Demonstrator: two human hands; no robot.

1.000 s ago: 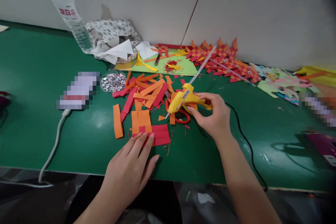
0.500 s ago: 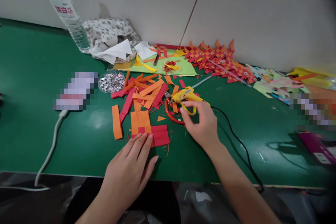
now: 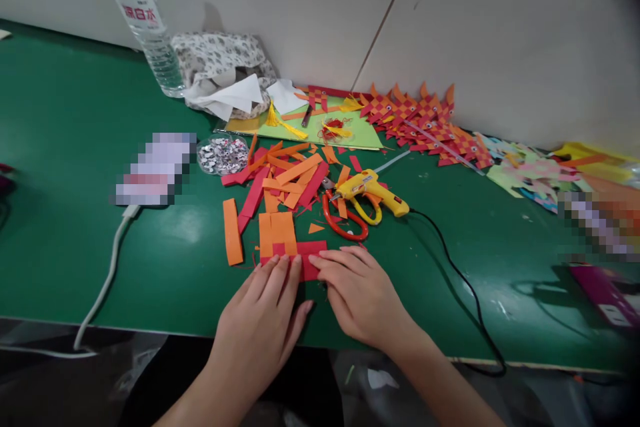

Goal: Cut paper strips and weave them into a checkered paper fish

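Woven orange and red paper strips (image 3: 278, 232) lie flat on the green table. My left hand (image 3: 263, 310) presses the near edge of the weave with outstretched fingertips, thumb apart. Beside it, my right hand (image 3: 363, 290) rests its fingertips on the right end of the red strip (image 3: 313, 250), fingers extended and not wrapped round anything. Just beyond that hand lie a yellow hot glue gun (image 3: 373, 188) and red-handled scissors (image 3: 345, 230). Loose orange and red strips (image 3: 295, 177) are heaped behind the weave.
Googly eyes (image 3: 223, 155) fill a clear dish. A water bottle (image 3: 155, 47), patterned cloth tissue holder (image 3: 225, 60) and pile of woven paper fish (image 3: 425, 120) stand along the wall. A blurred phone-like device (image 3: 155, 170) is on a white cable; the glue gun's black cord (image 3: 475, 300) crosses the right side.
My right hand has left the yellow glue gun and scissors and come down left onto the red strip. My left hand stays on the weave. The view has shifted slightly.
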